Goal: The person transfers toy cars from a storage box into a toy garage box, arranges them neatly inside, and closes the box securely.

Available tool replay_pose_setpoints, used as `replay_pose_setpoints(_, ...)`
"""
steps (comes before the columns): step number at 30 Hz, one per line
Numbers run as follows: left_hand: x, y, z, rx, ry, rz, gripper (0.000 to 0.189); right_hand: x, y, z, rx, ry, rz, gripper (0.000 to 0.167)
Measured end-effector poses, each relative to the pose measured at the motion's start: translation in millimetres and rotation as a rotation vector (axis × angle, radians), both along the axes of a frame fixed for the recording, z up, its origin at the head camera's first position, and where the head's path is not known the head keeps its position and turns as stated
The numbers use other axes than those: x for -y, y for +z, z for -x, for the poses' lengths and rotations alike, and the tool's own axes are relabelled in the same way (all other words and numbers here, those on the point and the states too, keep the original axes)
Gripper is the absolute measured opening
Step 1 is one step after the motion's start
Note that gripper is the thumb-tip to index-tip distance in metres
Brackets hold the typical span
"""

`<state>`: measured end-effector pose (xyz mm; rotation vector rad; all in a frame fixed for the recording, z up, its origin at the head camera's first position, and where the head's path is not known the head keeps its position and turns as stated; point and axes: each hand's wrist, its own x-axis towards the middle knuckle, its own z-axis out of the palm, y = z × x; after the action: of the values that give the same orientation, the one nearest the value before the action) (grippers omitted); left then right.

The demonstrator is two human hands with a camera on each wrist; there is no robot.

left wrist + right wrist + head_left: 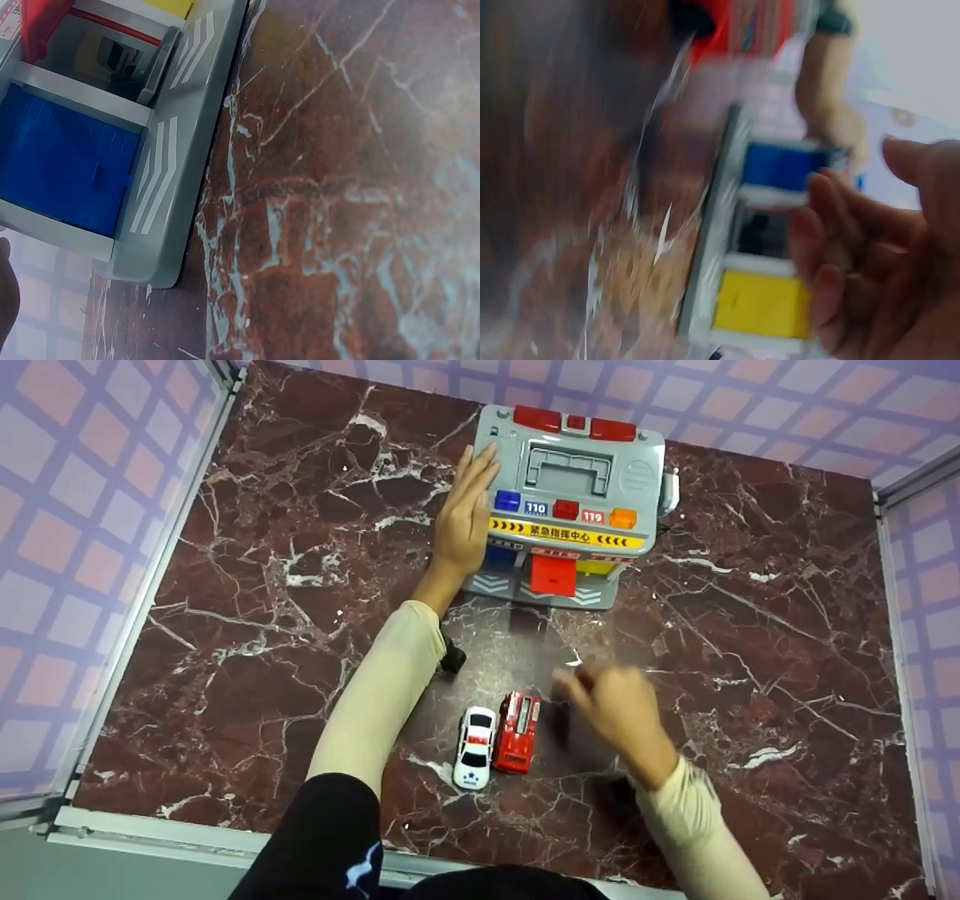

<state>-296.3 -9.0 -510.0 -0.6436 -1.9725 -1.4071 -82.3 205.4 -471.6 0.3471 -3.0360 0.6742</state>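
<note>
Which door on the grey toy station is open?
The red middle door: it is swung up and out, while the blue door and yellow door on either side are closed.

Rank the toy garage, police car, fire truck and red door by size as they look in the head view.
1. Toy garage
2. Police car and fire truck: too alike to rank
3. Red door

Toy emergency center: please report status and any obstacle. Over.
Left hand touching toy emergency center; right hand holding nothing. Red door raised, blue door down. Fire truck beside police car; no obstacle seen toward red door.
</note>
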Motion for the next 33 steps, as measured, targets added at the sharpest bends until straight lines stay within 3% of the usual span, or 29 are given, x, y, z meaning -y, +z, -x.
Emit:
replay_pose_setpoints(3,-0.6,1.0,-0.5,-0.007,-0.001,-0.004,0.040,12,3.7,-23.7,0.277,-0.028,-0.096,0.056)
replay_pose_setpoints(6,-1.6,2.2,-0.6,-0.007,0.000,-0.002,0.040,25,3.1,-44.2,0.368,-0.062,-0.168,0.065)
replay_pose_setpoints(11,-3.3,3.5,1.4,-0.007,-0.013,-0.002,0.039,45,-6.3,-68.9,0.253,-0.117,-0.209,0.068)
replay_pose_setpoints(17,-1.8,2.6,1.4,-0.009,-0.026,-0.022,0.039,61,-19.2,-85.0,0.128,-0.157,-0.240,0.068)
replay_pose_setpoints(27,0.4,0.8,-0.9,0.024,-0.008,0.017,0.042,69,-32.4,-91.4,0.121,-0.193,-0.253,0.069)
replay_pose_setpoints(33,0.6,-0.1,-0.7,0.029,-0.012,0.018,0.041,71,-33.1,-93.3,0.116,-0.215,-0.232,0.060)
